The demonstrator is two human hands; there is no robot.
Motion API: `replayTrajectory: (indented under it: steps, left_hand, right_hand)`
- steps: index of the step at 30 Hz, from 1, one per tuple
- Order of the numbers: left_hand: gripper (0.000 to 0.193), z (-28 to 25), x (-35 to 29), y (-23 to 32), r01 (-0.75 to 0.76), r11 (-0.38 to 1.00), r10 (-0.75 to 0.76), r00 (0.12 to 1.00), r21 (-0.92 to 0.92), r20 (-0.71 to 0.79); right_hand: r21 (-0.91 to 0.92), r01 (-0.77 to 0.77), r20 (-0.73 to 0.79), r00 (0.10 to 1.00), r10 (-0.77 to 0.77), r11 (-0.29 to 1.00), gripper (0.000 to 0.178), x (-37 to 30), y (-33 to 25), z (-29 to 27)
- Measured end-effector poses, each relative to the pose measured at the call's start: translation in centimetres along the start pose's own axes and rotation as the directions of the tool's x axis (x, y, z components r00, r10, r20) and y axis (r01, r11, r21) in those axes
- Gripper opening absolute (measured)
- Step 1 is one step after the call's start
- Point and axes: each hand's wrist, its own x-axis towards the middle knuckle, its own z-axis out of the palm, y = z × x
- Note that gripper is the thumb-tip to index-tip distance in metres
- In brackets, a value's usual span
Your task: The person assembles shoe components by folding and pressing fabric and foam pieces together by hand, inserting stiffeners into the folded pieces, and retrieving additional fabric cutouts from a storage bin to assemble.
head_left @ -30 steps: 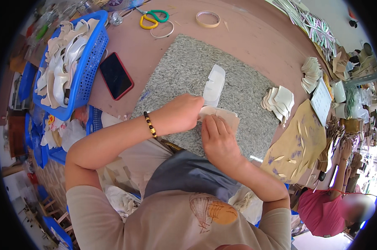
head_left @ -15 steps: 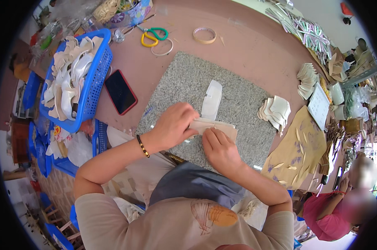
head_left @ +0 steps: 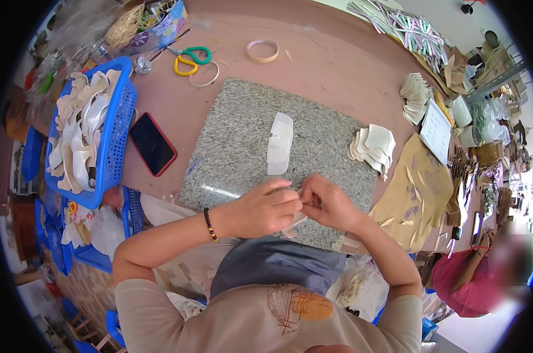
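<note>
My left hand point(head_left: 263, 207) and my right hand point(head_left: 330, 204) meet over the near edge of a speckled grey stone slab point(head_left: 231, 135). Their closed fingers pinch a beige, leather-like piece point(head_left: 299, 219), mostly hidden beneath them. Just beyond the hands, a white, notched, template-like strip point(head_left: 280, 146) lies flat on the slab. At the slab's right edge rests a fanned stack of cream cut pieces point(head_left: 373, 147).
Left of the slab are a red-edged phone point(head_left: 153, 144) and a blue basket point(head_left: 120, 112) of cream pieces. Scissors point(head_left: 187, 66) and a tape roll point(head_left: 262, 51) lie beyond. Brown paper point(head_left: 422, 188) with slivers sits right, near another person in pink point(head_left: 460, 282).
Both hands have come nearer to me and closer together. The beige piece, flat and plainly visible before, is now mostly covered by my fingers. The whole view has shifted slightly.
</note>
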Motion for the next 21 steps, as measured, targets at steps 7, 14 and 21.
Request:
replayTrajectory:
  steps: [7,14,21]
  left_hand:
    - [0.015,1.1,-1.3,1.0,0.109,0.986,-0.12,0.989,-0.126,-0.081]
    - [0.02,1.0,-1.0,0.6,0.187,0.945,-0.206,0.978,-0.267,-0.045]
    - [0.021,0.5,-2.7,2.2,0.314,-0.288,-0.641,0.639,-0.905,0.426]
  right_hand:
    - [-0.151,0.007,0.034,0.999,-0.002,0.989,0.021,1.3,-0.5,-0.1]
    - [-0.135,-0.06,-0.086,0.995,0.049,0.989,0.016,1.1,-0.1,0.4]
    - [0.354,-0.045,0.078,0.997,0.018,0.934,0.035,-1.9,-1.5,-0.3]
